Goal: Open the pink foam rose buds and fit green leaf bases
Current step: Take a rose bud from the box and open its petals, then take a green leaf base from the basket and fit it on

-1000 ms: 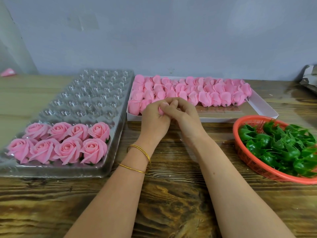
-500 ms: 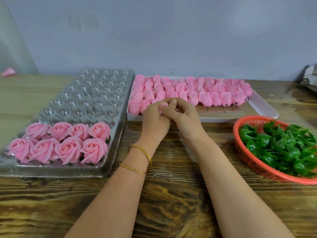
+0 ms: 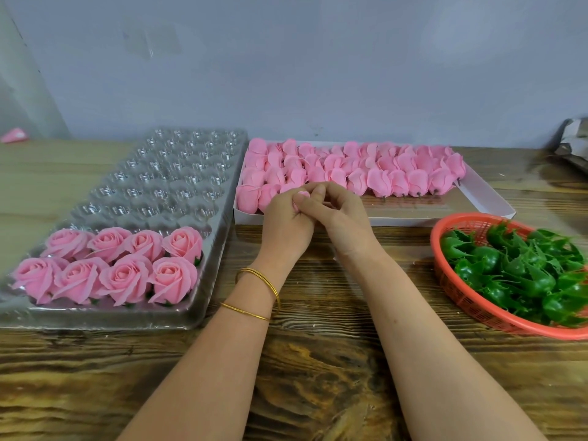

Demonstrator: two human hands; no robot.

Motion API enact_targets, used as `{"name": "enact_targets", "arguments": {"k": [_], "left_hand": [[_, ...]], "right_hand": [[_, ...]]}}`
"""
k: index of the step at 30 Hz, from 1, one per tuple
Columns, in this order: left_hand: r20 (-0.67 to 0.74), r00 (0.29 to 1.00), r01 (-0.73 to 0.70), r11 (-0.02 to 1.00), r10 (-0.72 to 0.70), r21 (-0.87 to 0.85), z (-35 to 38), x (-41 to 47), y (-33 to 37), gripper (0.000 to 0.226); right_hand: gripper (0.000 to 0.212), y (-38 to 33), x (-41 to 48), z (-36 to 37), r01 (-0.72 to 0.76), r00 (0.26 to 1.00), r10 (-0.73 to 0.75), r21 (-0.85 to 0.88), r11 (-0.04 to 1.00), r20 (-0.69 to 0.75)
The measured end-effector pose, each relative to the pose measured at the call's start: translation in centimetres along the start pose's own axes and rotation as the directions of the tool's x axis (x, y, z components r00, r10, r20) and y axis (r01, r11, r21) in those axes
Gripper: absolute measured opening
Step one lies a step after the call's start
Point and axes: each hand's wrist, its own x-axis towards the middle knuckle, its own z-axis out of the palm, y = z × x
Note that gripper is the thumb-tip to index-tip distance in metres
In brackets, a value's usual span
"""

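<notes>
Both hands meet over the front edge of the white box (image 3: 496, 203). My left hand (image 3: 286, 222) curls round a pink foam rose bud (image 3: 302, 196), of which only the top shows between the fingers. The fingers of my right hand (image 3: 342, 218) pinch the same bud from the right. Several closed pink buds (image 3: 381, 176) fill the box in rows. An orange basket (image 3: 458, 291) at the right holds several green leaf bases (image 3: 521, 275). Several opened roses (image 3: 127, 275) with green bases sit in the near rows of the clear plastic tray (image 3: 105, 319) at the left.
The tray's far cells (image 3: 165, 176) hold nothing. A wooden tabletop (image 3: 318, 361) lies under my forearms, backed by a grey wall. A crumpled silver wrapper (image 3: 572, 144) sits at the far right and a pink scrap (image 3: 14, 135) at the far left.
The fingers of both hands have shifted slightly round the bud; the hands stay at the same spot by the box.
</notes>
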Motion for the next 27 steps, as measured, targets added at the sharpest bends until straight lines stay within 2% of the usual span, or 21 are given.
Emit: {"name": "enact_targets", "arguments": {"k": [4,6,9,13,15,22,24,27], "left_hand": [[-0.037,0.996,0.075,0.996,-0.076,-0.043,-0.1,0.0,0.4,0.032],[-0.077,0.989,0.118,0.986,-0.128,-0.121,-0.2,0.0,0.6,0.037],[-0.107,0.978,0.141,0.948,-0.178,-0.285,-0.6,0.2,0.8,0.046],[-0.118,0.957,0.213,0.917,-0.266,-0.338,-0.8,0.6,0.5,0.052],[-0.135,0.945,0.237,0.908,-0.298,-0.346,-0.8,0.8,0.3,0.048],[-0.096,0.942,0.272,0.897,-0.323,-0.349,-0.7,0.6,0.6,0.057],[-0.09,0.945,0.264,0.895,-0.315,-0.359,-0.7,0.6,0.7,0.057],[-0.084,0.945,0.269,0.895,-0.317,-0.356,-0.8,0.6,0.6,0.058]], "right_hand": [[0.034,-0.1,0.0,0.1,-0.051,0.999,0.049,0.085,0.995,0.024],[0.032,-0.3,0.1,0.0,-0.092,0.996,0.087,0.164,0.982,0.034],[0.047,-0.5,0.4,-0.1,-0.132,0.99,0.14,0.224,0.965,-0.019],[0.022,-0.8,0.3,-0.6,-0.051,0.982,0.082,0.179,0.982,-0.171],[0.018,-1.3,0.2,-0.9,0.008,0.965,0.032,0.15,0.989,-0.261],[0.02,-4.0,0.4,-4.0,0.143,0.833,-0.249,-0.242,0.96,-0.494],[0.018,-4.9,0.4,-5.5,0.109,0.796,-0.284,-0.335,0.936,-0.535],[0.023,-6.1,-0.3,-7.9,-0.06,0.784,-0.275,-0.509,0.859,-0.557]]}}
